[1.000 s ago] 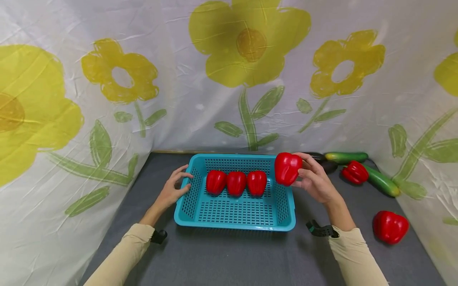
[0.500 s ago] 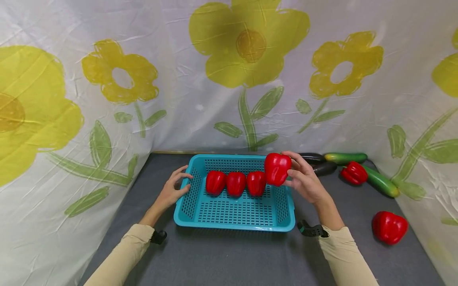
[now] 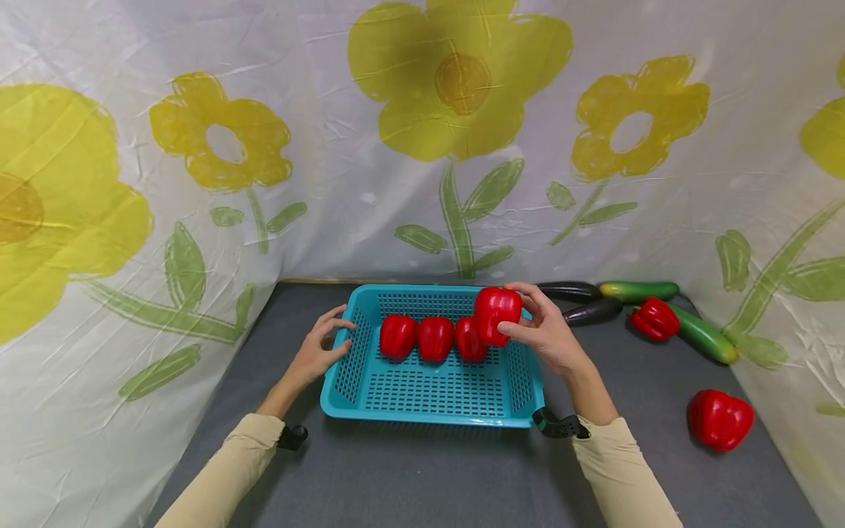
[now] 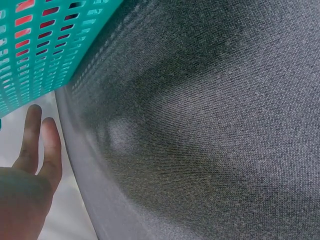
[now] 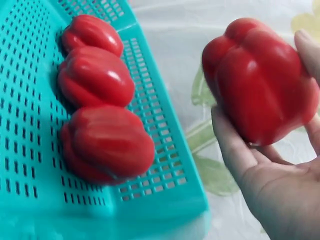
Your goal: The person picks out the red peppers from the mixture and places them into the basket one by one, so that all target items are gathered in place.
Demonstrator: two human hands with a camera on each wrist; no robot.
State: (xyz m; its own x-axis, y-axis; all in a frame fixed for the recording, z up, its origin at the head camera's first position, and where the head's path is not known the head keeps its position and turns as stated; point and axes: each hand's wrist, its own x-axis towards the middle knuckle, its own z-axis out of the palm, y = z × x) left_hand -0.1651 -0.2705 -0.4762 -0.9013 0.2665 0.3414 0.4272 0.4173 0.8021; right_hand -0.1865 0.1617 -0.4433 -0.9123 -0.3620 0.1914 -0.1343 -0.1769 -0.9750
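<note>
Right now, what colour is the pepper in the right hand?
The pepper is glossy red; the right wrist view shows it best.

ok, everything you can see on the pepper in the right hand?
The red bell pepper is blocky and lobed, with smooth, glossy skin; real or plastic, I can't tell. The visible skin looks whole; no stem can be made out. It looks roughly upright in the head view. The right hand holds it between thumb and fingers, raised over the right part of the blue basket, apart from the three peppers inside.
</note>
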